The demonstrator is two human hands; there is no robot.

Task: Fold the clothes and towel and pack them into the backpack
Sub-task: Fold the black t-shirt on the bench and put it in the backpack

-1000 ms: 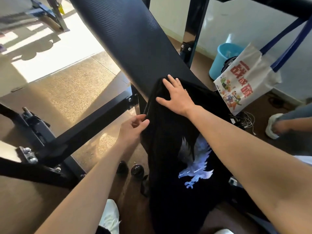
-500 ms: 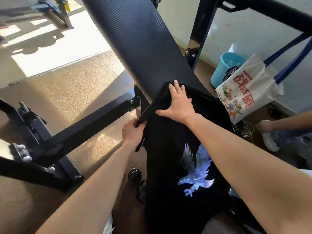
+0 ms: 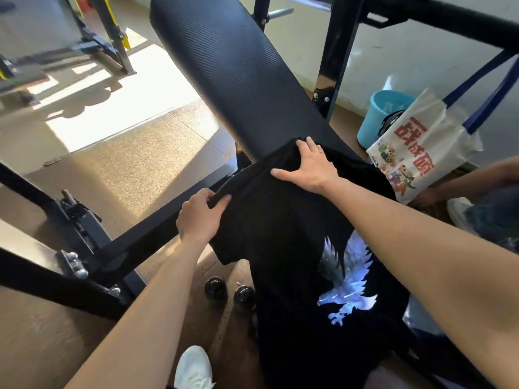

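Observation:
A black T-shirt (image 3: pixel 283 228) with a pale blue eagle print lies along the lower part of a black padded gym bench (image 3: pixel 224 68). My left hand (image 3: pixel 200 217) pinches the shirt's left edge, with the cloth curled between thumb and fingers. My right hand (image 3: pixel 309 167) lies flat on the shirt's far end, where the fingertips curl over the cloth's top fold. No backpack or towel is in view.
A white tote bag (image 3: pixel 421 147) with red lettering hangs at the right, a blue bucket (image 3: pixel 382 113) behind it. Another person's arm (image 3: pixel 471 178) and white shoe reach in at the right edge. The bench's black steel frame (image 3: pixel 134 234) crosses the floor at left.
My left hand has taken hold of the shirt's left edge and lifted it inward. My right hand has slid slightly toward the far end. The view has tilted upward.

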